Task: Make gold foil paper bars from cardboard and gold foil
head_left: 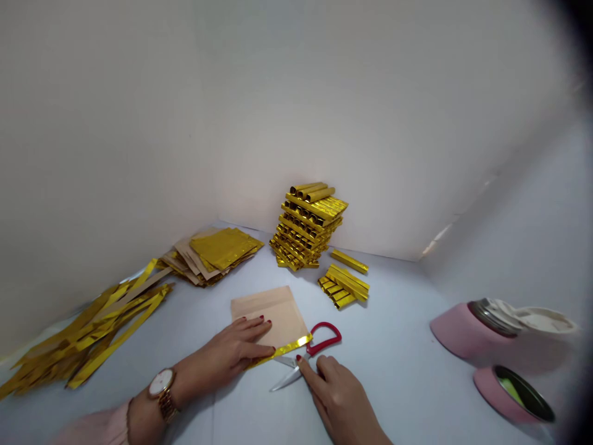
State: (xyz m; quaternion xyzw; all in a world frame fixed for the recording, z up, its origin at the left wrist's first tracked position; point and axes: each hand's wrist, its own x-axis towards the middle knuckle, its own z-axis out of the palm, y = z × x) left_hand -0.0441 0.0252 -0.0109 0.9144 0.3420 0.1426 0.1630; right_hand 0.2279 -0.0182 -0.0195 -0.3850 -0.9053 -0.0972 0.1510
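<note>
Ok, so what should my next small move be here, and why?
I'd probably close the scissors with your right hand and draw them back a little: the blades are spread, close to the thumb of your left hand, which rests on the tan sheet beside its gold near edge.

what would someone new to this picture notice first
Probably the tall stack of shiny gold tubes near the back wall, rising above everything else on the table. Next might come the red-handled scissors at the front, partly under the right hand, beside the gold-edged paper that the left hand rests on. A heap of gold strips also stands out at the left.
</note>
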